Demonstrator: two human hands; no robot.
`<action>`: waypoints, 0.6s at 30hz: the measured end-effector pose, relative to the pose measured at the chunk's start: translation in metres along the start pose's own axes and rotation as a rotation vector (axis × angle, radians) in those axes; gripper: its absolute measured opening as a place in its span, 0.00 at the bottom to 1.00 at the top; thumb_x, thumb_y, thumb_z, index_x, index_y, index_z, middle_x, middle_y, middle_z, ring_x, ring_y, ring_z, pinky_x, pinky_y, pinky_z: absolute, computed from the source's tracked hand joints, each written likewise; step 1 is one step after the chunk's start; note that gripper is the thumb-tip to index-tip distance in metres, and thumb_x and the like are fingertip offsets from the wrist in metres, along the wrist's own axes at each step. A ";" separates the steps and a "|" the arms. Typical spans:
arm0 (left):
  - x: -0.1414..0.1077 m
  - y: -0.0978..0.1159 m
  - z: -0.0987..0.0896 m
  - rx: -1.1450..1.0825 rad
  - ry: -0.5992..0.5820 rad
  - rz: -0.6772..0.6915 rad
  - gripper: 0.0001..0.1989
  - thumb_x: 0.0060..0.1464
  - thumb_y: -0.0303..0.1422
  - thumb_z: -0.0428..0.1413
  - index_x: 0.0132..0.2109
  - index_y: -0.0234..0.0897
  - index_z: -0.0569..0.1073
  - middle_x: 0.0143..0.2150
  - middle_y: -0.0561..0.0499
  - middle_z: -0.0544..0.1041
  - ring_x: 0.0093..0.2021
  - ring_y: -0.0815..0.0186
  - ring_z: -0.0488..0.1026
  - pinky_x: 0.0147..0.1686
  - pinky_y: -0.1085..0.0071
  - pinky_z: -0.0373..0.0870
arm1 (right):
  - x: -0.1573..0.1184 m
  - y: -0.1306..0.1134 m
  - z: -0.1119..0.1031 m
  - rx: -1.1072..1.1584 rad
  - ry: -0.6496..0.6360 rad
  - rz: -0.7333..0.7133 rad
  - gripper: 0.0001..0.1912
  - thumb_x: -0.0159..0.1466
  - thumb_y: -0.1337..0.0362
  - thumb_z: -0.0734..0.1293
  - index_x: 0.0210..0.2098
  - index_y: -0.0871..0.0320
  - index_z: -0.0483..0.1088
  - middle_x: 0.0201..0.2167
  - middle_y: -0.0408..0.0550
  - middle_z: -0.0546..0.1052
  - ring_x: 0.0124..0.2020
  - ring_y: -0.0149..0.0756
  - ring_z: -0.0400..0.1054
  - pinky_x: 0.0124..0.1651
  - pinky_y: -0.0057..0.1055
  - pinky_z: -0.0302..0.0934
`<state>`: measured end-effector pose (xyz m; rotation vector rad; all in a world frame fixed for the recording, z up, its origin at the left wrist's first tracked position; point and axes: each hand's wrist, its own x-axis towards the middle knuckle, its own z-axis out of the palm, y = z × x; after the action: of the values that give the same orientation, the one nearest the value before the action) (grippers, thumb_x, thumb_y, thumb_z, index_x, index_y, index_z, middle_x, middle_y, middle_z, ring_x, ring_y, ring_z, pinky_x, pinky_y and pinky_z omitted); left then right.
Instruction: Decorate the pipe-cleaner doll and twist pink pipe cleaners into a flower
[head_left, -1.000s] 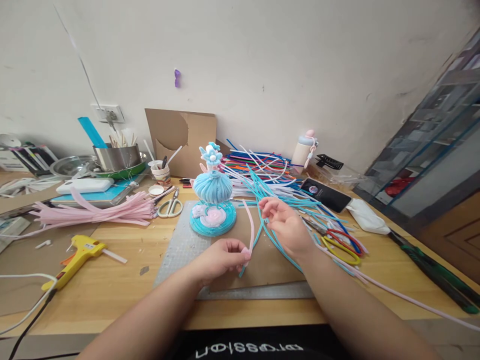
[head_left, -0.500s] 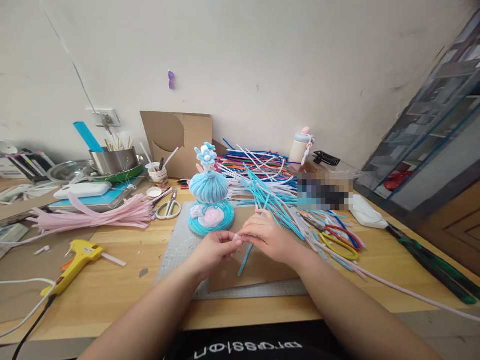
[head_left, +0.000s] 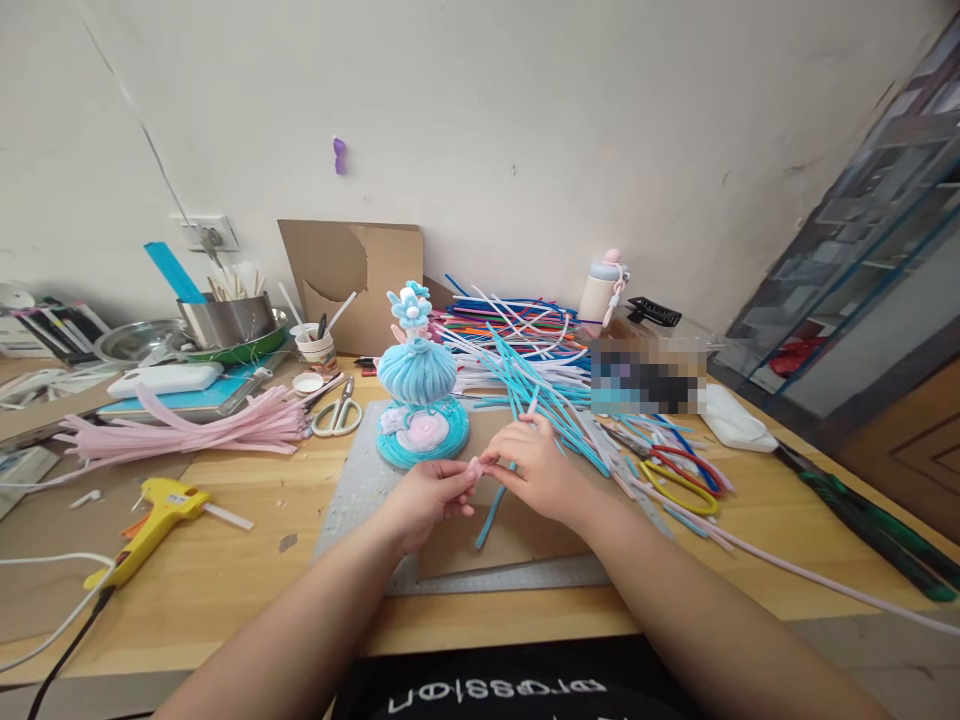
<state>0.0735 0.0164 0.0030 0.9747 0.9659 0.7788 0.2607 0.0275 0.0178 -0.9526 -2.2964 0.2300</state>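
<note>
In the middle, my left hand (head_left: 435, 495) pinches a small piece of pink pipe cleaner (head_left: 475, 467) between thumb and fingertips. From the other side, the fingertips of my right hand (head_left: 536, 465) close on the same piece. A thin pale object (head_left: 533, 400) sticks up past the right hand's fingers; its kind is unclear. Under that hand, a blue pipe cleaner (head_left: 489, 522) lies over a cardboard sheet (head_left: 517, 540). Just beyond the left hand stands a blue pipe-cleaner ornament (head_left: 417, 375), with a flower on top and a round base carrying a pink coil.
A grey cutting mat (head_left: 352, 500) lies beneath. Loose pipe cleaners (head_left: 517, 345) are heaped behind. Scissors with red and yellow handles (head_left: 679, 490) lie right, near green-black pliers-like handles (head_left: 862, 520). Left are a yellow glue gun (head_left: 161, 520), pink pipe cleaners (head_left: 187, 430) and white-handled scissors (head_left: 337, 412).
My fingers have shifted slightly around the pink piece, and more of it shows. The pale object above the right hand stands out more. The ornament has stayed in place.
</note>
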 end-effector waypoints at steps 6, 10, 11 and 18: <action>-0.001 0.000 -0.001 0.070 -0.004 -0.023 0.20 0.43 0.45 0.63 0.35 0.30 0.77 0.24 0.55 0.66 0.23 0.76 0.61 0.25 0.75 0.67 | 0.000 0.001 0.000 0.010 -0.010 -0.001 0.06 0.64 0.64 0.63 0.31 0.54 0.69 0.31 0.41 0.76 0.40 0.34 0.67 0.56 0.42 0.38; -0.003 0.004 -0.001 0.056 -0.007 -0.059 0.19 0.43 0.44 0.63 0.33 0.29 0.77 0.23 0.55 0.66 0.22 0.76 0.60 0.23 0.77 0.67 | 0.001 0.002 -0.002 0.012 -0.035 -0.031 0.05 0.64 0.67 0.63 0.33 0.54 0.69 0.33 0.40 0.76 0.41 0.34 0.66 0.57 0.42 0.37; -0.003 0.005 -0.001 0.051 -0.010 -0.072 0.19 0.43 0.43 0.64 0.33 0.29 0.77 0.22 0.54 0.66 0.22 0.77 0.60 0.22 0.77 0.66 | 0.001 0.002 -0.003 0.011 -0.041 -0.039 0.05 0.64 0.67 0.63 0.33 0.53 0.70 0.33 0.40 0.76 0.41 0.34 0.66 0.57 0.42 0.36; -0.002 0.005 -0.002 0.003 -0.035 -0.103 0.17 0.45 0.41 0.63 0.33 0.28 0.78 0.23 0.54 0.66 0.21 0.78 0.60 0.20 0.80 0.66 | 0.000 0.002 -0.003 0.020 -0.030 -0.051 0.04 0.62 0.69 0.64 0.32 0.54 0.69 0.32 0.39 0.76 0.41 0.33 0.65 0.57 0.42 0.36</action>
<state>0.0705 0.0170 0.0080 0.9307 0.9789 0.6725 0.2630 0.0288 0.0195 -0.8843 -2.3383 0.2469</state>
